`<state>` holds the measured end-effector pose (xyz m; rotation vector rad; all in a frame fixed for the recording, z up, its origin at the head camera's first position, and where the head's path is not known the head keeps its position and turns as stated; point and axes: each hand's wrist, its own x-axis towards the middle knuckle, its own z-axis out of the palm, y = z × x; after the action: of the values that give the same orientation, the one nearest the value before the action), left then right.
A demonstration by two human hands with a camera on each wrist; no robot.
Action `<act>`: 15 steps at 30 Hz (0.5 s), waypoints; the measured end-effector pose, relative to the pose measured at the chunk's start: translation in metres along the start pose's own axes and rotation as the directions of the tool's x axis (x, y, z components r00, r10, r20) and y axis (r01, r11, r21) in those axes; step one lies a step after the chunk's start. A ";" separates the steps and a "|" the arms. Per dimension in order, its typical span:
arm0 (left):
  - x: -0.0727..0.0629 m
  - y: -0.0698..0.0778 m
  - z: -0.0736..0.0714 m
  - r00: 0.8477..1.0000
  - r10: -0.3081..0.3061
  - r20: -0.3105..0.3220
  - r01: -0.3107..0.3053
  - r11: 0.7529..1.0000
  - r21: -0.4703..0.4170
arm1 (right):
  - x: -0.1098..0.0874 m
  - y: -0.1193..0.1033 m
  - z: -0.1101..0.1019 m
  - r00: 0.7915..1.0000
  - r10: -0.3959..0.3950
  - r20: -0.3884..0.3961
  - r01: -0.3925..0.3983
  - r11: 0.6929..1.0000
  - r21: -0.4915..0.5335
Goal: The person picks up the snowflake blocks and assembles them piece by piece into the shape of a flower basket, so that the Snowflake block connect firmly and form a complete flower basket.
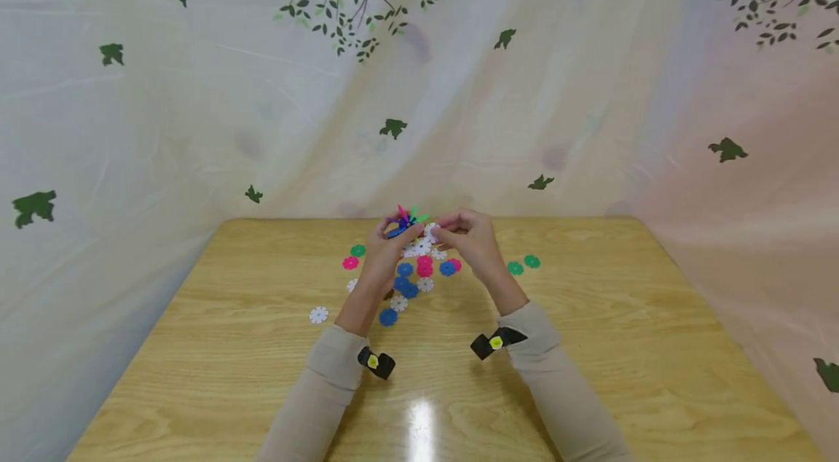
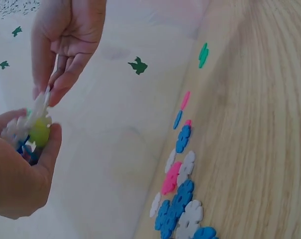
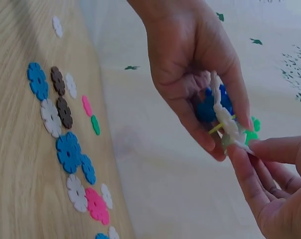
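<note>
Cradling a cluster of joined flower-shaped discs (image 1: 408,223), the left hand (image 1: 385,247) curls its fingers and thumb round it, raised over the far part of the wooden table (image 1: 590,374). The cluster bristles in several directions: blue and purple petals crowd its middle, pink and green ones stick up at its top, and pale white discs with notched rims stand along its right side. A yellow-green disc (image 2: 39,132) (broad and almost lime in the left wrist view, only a thin edge in the right) sits among them.

Just right of the cluster, the right hand (image 1: 473,240) pinches a white disc (image 1: 431,232) between thumb and forefinger. That disc meets the cluster's white side; whether it is slotted in cannot be told.

Nearer the person than the cluster, loose blue discs (image 1: 406,289), pink discs (image 1: 424,269) and white ones lie flat, some overlapping, with two brown discs (image 3: 64,112) among them. Two green discs (image 1: 532,261) lie well to the cluster's right. Behind the cluster hangs a pale cloth (image 1: 459,119) with dark green shapes (image 1: 393,128).
</note>
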<state>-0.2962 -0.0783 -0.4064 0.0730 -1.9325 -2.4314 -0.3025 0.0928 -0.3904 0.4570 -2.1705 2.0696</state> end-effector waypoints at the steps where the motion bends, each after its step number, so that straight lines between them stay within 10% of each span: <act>1: 0.001 -0.001 0.001 1.000 0.006 -0.018 -0.006 1.000 -0.025 | 0.000 0.000 0.001 1.000 0.015 0.005 -0.015 1.000 0.011; 15: 0.009 0.002 -0.005 0.998 -0.060 0.008 0.060 0.985 -0.164 | 0.003 -0.006 -0.010 0.967 0.152 0.203 -0.122 0.981 -0.152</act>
<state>-0.3053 -0.0845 -0.4058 0.1243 -1.7473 -2.6207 -0.3051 0.1016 -0.3833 0.5509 -2.5172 2.0000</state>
